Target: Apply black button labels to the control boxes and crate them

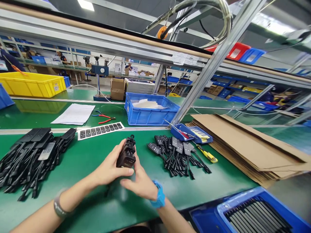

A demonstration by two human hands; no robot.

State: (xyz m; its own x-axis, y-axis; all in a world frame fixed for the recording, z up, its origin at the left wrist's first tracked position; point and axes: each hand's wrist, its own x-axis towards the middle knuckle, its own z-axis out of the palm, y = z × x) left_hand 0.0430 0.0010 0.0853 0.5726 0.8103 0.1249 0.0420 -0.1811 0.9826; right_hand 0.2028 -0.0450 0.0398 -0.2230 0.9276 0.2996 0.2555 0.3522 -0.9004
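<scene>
A black plastic device (pixel 126 154) with ridged, stepped parts is held above the green bench in front of me. My left hand (pixel 112 165) wraps around its left side, thumb across the lower front. My right hand (pixel 141 181) presses its fingers against the right side, with the thumb held off below. To the right lies a pile of small black labelled modules with short cables (pixel 178 150). A bigger heap of similar cabled modules (pixel 36 145) is on the left; one shows a grey label face (pixel 47 151). Behind my hands lies a sheet of black labels (pixel 100 130).
Red-and-blue pliers (pixel 104 118) and white papers (pixel 73 114) lie beyond the label sheet. A blue bin (pixel 152 113) stands behind, with a small blue tray (pixel 181 132) and yellow cutter (pixel 207 153) nearer. Flat cardboard (pixel 243 142) and a blue crate (pixel 223 210) are right.
</scene>
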